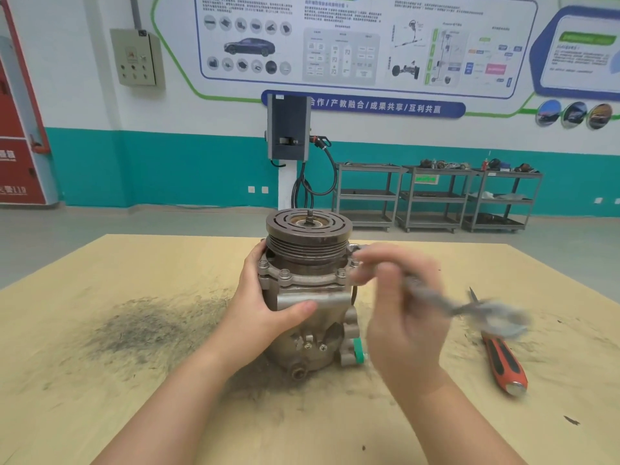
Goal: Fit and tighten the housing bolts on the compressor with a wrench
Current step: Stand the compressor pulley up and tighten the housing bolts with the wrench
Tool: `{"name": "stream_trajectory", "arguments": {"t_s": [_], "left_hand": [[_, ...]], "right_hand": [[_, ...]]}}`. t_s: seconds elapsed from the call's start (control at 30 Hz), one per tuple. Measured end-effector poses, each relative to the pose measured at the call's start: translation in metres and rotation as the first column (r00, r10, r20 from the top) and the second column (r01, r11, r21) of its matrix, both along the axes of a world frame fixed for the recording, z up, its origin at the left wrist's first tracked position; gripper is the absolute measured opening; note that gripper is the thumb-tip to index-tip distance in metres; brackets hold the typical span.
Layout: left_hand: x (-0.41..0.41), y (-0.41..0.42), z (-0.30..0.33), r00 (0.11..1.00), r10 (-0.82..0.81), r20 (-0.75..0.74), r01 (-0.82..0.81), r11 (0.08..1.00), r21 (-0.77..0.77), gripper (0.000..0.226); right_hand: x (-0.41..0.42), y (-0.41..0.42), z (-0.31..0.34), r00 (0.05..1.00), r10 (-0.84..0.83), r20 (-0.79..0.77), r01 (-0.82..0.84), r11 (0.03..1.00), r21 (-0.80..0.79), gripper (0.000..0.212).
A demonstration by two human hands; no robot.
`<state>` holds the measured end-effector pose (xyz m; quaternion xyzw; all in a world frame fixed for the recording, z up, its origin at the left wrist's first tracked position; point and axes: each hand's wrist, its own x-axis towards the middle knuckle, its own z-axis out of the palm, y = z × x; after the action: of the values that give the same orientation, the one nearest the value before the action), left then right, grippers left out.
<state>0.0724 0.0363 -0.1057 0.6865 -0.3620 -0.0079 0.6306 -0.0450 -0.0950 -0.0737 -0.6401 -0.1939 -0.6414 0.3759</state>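
The left hand (268, 307) wraps the compressor (307, 297) at centre frame, thumb across the front of the housing and fingers curled round its far left side, steadying it. The right hand (399, 307) is just right of the housing, fingers curled around the shank of the wrench (469, 305). Motion blur smears both hand and tool, so I cannot tell whether the wrench head sits on a bolt or is clear of it. The handle end trails toward the right edge of the frame.

The compressor stands upright on the table (134, 330), pulley (308, 229) on top. Several bolts (284, 274) are already seated around the flange below the pulley.

To do this step well, seat the wrench squarely over a bolt head before pulling, keep the left hand bracing against the turn, and work round the flange in a crosswise order so the housing draws down evenly. A half-seated wrench would likely slip and round the head.

A screwdriver (503, 360) with a red and black handle lies at lower right, under the wrench end.

Writing: the blue banner (365, 105) at upper centre reads "合作/产教融合/成果共享/互利共赢". The red cabinet (16, 162) at far left shows "119". The poster text is too small to read.
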Motion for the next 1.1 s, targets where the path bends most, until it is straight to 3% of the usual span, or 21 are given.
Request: {"name": "stream_trajectory", "arguments": {"t_s": [0.03,0.1,0.2,0.33,0.57,0.67,0.73,0.83,0.9,0.93,1.0,1.1], "left_hand": [[0.0,0.0,0.001,1.0,0.002,-0.007,-0.002,1.0,0.012,0.087],[-0.001,0.001,0.002,1.0,0.007,-0.015,-0.006,1.0,0.027,0.087],[-0.002,0.001,0.002,1.0,0.007,-0.008,-0.007,1.0,0.028,0.088],[-0.003,0.001,0.003,1.0,0.001,0.0,-0.001,1.0,0.026,0.089],[-0.002,0.001,0.002,1.0,-0.004,-0.001,0.004,0.999,0.035,0.09],[-0.001,0.001,0.002,1.0,-0.01,0.001,0.01,1.0,0.023,0.088],[-0.001,0.0,0.001,1.0,-0.008,0.002,0.008,1.0,0.023,0.089],[0.002,0.0,-0.001,1.0,0.001,0.012,-0.001,1.0,0.015,0.09],[0.004,0.0,-0.003,1.0,0.0,0.019,0.0,1.0,0.004,0.091],[0.004,-0.001,-0.004,1.0,-0.006,0.02,0.006,1.0,-0.008,0.092],[0.005,-0.004,-0.004,1.0,-0.019,0.017,0.019,0.999,-0.038,0.095],[0.006,-0.007,-0.003,1.0,-0.014,0.026,0.015,0.999,-0.049,0.093]], "right_hand": [[-0.002,-0.001,0.005,0.997,0.078,0.009,-0.078,0.985,0.154,0.017],[-0.003,-0.004,0.01,0.972,0.229,0.046,-0.225,0.866,0.447,0.014],[-0.001,-0.014,0.011,0.925,0.373,0.072,-0.316,0.653,0.689,0.018],[0.005,-0.02,0.01,0.855,0.512,0.086,-0.368,0.48,0.796,0.02],[0.009,-0.037,0.013,0.734,0.677,0.065,-0.394,0.346,0.851,0.02],[0.011,-0.037,0.01,0.724,0.681,0.107,-0.41,0.302,0.861,0.022],[0.01,-0.032,0.006,0.764,0.634,0.118,-0.429,0.363,0.827,0.024],[0.004,-0.016,-0.004,0.889,0.455,0.052,-0.383,0.676,0.629,0.023],[0.003,0.0,-0.011,0.976,0.216,-0.031,-0.188,0.904,0.384,0.021],[0.005,0.008,-0.014,0.994,0.083,-0.064,-0.066,0.968,0.241,0.019],[0.009,0.02,-0.02,0.992,-0.098,-0.083,0.097,0.995,-0.026,0.014],[0.012,0.024,-0.022,0.98,-0.165,-0.112,0.143,0.972,-0.185,0.014]]}}
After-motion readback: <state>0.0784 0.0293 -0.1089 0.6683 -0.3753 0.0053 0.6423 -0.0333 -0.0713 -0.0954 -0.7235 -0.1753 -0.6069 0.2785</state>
